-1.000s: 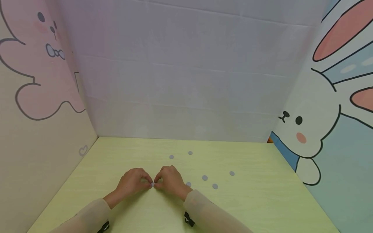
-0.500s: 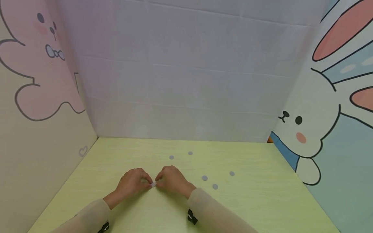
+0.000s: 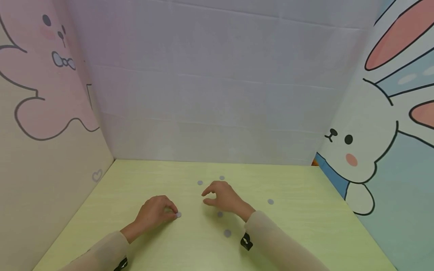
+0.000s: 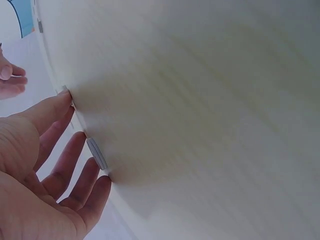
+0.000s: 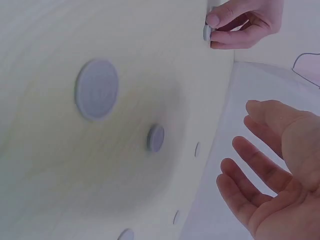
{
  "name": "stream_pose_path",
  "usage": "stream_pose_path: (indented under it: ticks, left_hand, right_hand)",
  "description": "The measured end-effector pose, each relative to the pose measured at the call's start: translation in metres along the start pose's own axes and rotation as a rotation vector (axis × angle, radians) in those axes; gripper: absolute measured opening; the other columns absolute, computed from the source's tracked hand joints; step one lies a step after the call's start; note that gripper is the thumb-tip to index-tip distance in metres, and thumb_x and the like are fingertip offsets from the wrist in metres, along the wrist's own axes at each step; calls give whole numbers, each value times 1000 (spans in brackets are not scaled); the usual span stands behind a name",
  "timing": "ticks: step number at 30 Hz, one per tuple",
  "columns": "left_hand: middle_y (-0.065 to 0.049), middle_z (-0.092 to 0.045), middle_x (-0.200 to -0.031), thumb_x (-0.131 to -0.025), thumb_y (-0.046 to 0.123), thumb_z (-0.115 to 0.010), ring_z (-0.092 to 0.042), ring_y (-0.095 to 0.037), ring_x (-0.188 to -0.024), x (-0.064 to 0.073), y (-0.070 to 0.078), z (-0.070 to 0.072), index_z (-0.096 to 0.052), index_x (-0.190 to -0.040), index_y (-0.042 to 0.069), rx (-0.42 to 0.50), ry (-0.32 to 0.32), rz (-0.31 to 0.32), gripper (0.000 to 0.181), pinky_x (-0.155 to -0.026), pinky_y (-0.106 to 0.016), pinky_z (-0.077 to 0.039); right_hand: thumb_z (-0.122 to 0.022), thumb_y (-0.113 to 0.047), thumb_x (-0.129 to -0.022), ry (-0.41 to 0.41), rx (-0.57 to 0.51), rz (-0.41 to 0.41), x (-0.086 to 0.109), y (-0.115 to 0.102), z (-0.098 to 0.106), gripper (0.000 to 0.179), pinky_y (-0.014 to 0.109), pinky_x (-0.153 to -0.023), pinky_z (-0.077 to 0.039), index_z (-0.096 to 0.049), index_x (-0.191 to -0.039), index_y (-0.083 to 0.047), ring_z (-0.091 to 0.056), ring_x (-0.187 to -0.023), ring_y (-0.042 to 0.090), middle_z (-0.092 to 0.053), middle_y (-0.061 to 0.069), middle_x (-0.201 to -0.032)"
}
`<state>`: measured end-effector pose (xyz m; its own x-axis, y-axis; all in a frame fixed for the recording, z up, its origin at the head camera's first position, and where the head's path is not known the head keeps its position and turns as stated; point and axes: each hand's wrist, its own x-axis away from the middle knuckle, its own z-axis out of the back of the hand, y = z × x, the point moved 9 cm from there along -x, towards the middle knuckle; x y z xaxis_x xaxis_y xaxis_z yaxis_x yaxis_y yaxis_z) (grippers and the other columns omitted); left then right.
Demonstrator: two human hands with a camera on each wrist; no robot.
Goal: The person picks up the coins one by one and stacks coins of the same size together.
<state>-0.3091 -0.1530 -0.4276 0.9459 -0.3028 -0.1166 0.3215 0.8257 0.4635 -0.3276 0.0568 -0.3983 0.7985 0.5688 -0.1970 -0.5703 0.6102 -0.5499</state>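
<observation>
In the head view my left hand (image 3: 154,211) rests at the table left of centre. Its thumb and forefinger pinch a small grey disc (image 3: 178,215); the right wrist view also shows this held disc (image 5: 207,32) at the fingertips. Another grey disc (image 4: 96,154) lies by the other fingers of that hand in the left wrist view. My right hand (image 3: 225,196) is raised over the table with thumb and fingers apart, holding nothing. Below it lies a grey disc (image 3: 220,214), with another disc (image 3: 227,233) nearer the front. The right forearm hides part of the table.
Two discs lie farther back, one disc (image 3: 200,182) left of the other disc (image 3: 222,177). Off to the right is a further disc (image 3: 270,201). The pale yellow table (image 3: 298,241) meets a white back wall (image 3: 217,94) and printed side panels.
My right hand has left the disc at the left hand and moved right and up, its fingers spreading. The left hand has stayed put. A front disc has come into view; two others are now covered.
</observation>
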Motion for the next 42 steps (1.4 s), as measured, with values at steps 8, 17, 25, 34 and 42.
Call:
stream_pose_path:
  ticks: [8,17,25,34,42]
  left_hand:
    - [14,-72,-90,-81,24,-94,-66,-13,-90,1,1,1,-82,-81,30,8,0,3,14,-79,-40,-55]
    - [15,-71,-88,-81,24,-94,-65,-12,-87,1,2,1,-82,-81,29,-8,4,-12,13,-77,-38,-54]
    - [15,-71,-89,-80,23,-95,-65,-10,-87,1,-1,0,-81,-80,30,-7,2,2,15,-77,-38,-54]
    - [16,-70,-88,-80,24,-95,-65,-10,-87,1,-1,-1,-81,-80,30,-21,2,7,15,-76,-38,-54]
    - [15,-71,-88,-80,23,-94,-65,-11,-86,3,1,1,-82,-81,29,-24,11,-18,14,-75,-37,-54]
  right_hand:
    - [-79,-12,-97,7,10,-21,20,15,21,21,45,-88,-57,-80,-116,-5,-71,-102,33,-78,10,-113]
    - [-82,-10,-92,-18,37,-66,39,35,12,21,33,-79,-55,-82,-113,-6,-70,-92,25,-76,6,-105]
    - [-84,-9,-90,-32,-27,-84,47,41,-3,20,27,-73,-49,-83,-109,-5,-61,-82,16,-75,4,-100]
    - [-82,-5,-89,-24,29,-30,50,36,-10,13,23,-69,-45,-84,-102,-5,-58,-78,14,-75,3,-95]
    - [-83,-10,-92,-27,40,-40,49,36,-12,4,24,-71,-45,-85,-96,-9,-59,-81,13,-73,1,-94]
